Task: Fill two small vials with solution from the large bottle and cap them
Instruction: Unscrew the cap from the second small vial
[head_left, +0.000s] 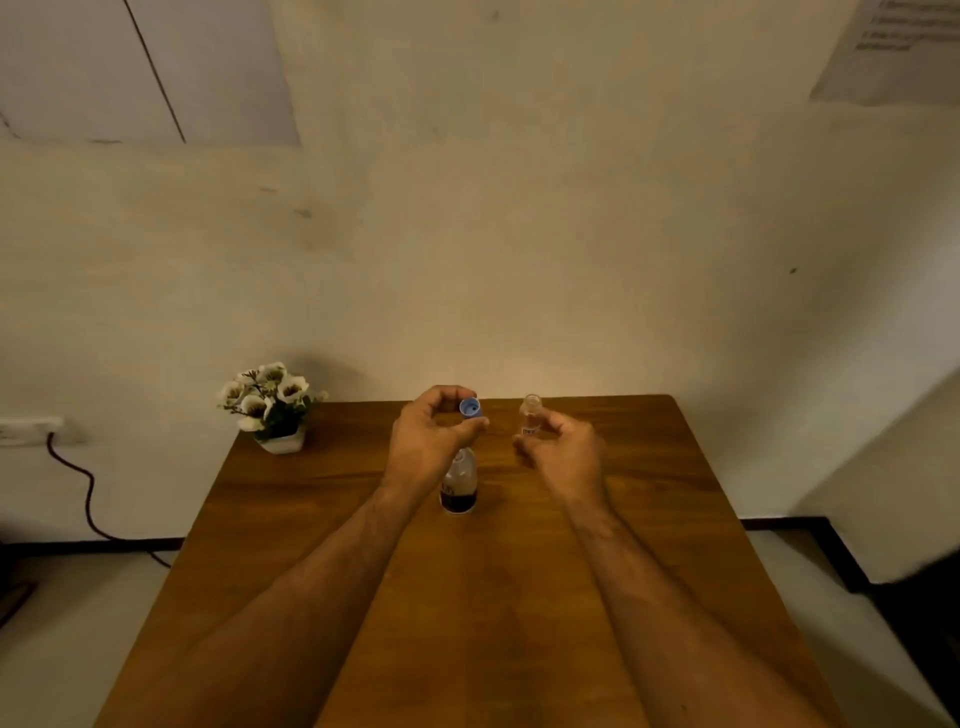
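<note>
Wooden table (363, 519) against pale wall; white flower pot (272, 410) on far-left corner, dark cable (88, 493) hanging beside it. Large bottle (458, 486) upright mid-table, uncapped, dark liquid low inside, partly hidden behind left wrist. Left hand (431, 436) raised above bottle, fingers curled, pinching blue cap (470, 408). Right hand (563, 449) raised alongside, fingertips gripping 1 clear vial (531, 414), mouth up.

Bottle (459, 483) stands between forearms; flowerpot (275, 410) blocks far-left corner.
</note>
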